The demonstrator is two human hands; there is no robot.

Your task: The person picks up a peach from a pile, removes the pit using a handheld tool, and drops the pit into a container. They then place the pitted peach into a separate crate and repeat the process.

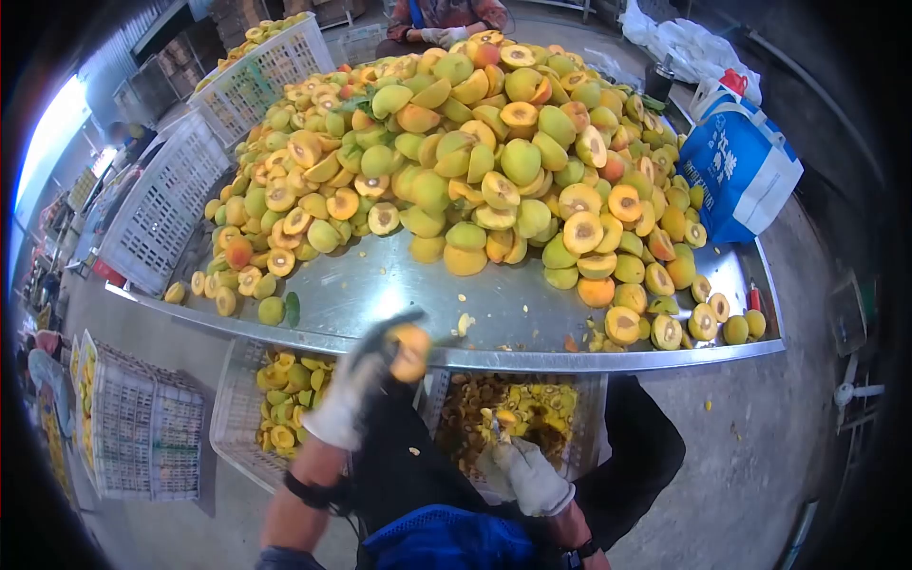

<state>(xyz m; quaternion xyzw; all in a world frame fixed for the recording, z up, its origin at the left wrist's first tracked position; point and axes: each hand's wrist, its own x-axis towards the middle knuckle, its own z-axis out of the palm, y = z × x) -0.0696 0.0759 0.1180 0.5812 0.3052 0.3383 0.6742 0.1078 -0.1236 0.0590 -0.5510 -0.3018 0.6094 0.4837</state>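
Gloved, our left hand (356,385) grips a halved peach (410,351) at the metal table's (380,285) front edge; our right hand (527,475), also gloved, closes on a small pitting tool (496,432) above the crate of pits (513,408). We judge the blurred fruit could slip, or the tool nick a glove. Room is tight: heaped fruit (475,142) ahead, crates (275,408) below.

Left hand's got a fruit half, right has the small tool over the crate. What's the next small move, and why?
Probably bring the fruit half in the left hand down to the tool in the right hand: they are apart, and the right hand waits over the pit-filled crate.
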